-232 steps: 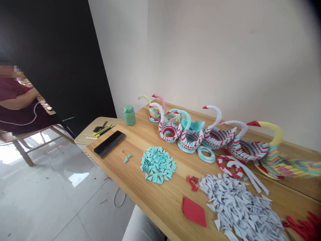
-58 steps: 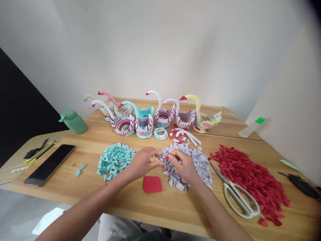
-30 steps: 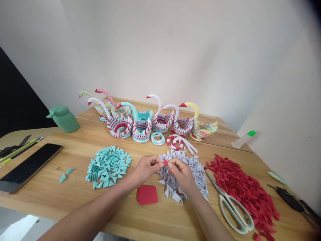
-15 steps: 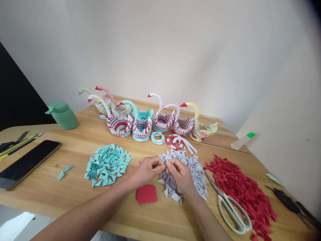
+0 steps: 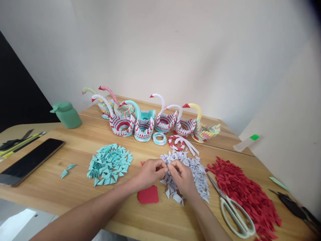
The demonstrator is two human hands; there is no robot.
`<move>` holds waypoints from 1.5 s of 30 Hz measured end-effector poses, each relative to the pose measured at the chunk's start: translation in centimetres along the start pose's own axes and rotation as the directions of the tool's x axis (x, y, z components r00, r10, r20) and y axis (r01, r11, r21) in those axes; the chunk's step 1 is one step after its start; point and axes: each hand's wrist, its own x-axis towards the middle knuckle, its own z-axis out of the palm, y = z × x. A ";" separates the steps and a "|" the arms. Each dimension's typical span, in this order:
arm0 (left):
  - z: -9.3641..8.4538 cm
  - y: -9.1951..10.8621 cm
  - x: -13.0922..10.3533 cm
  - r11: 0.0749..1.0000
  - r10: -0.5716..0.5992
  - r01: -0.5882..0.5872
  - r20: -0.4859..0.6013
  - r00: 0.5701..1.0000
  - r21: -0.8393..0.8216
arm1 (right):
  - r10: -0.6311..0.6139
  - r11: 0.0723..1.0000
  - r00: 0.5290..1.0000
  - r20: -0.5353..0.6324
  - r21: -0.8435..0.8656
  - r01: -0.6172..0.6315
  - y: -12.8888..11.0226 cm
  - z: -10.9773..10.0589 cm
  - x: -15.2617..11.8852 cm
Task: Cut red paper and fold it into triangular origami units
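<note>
My left hand (image 5: pixel 151 172) and my right hand (image 5: pixel 183 177) meet fingertip to fingertip above a pile of pale lilac folded paper triangles (image 5: pixel 199 175). Both are closed in a pinch on a small red paper piece, which the fingers now hide almost completely. Below my left wrist lies a stack of small red paper rectangles (image 5: pixel 148 195). A bit of red paper (image 5: pixel 142 163) peeks out behind the left hand. To the right, scissors with pale handles (image 5: pixel 237 217) rest beside a large heap of red folded pieces (image 5: pixel 247 190).
Teal folded triangles (image 5: pixel 110 164) are heaped at left, near a phone (image 5: pixel 32 162). Several paper swans (image 5: pixel 122 125) stand at the back, with a teal-and-white ring (image 5: pixel 159 139) and a red-and-white ring (image 5: pixel 173 142) before them. A green jug (image 5: pixel 67 115) stands back left.
The view has shifted slightly, so the table's things appear a little further right. My hands stay together; the red bit visible between the fingertips before is now covered by them.
</note>
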 end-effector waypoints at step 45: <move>-0.8 -0.6 0.8 0.867 -0.119 0.090 -0.028 0.992 -0.491 | 0.065 0.950 0.998 -0.025 0.306 -0.054 0.9 0.4 0.2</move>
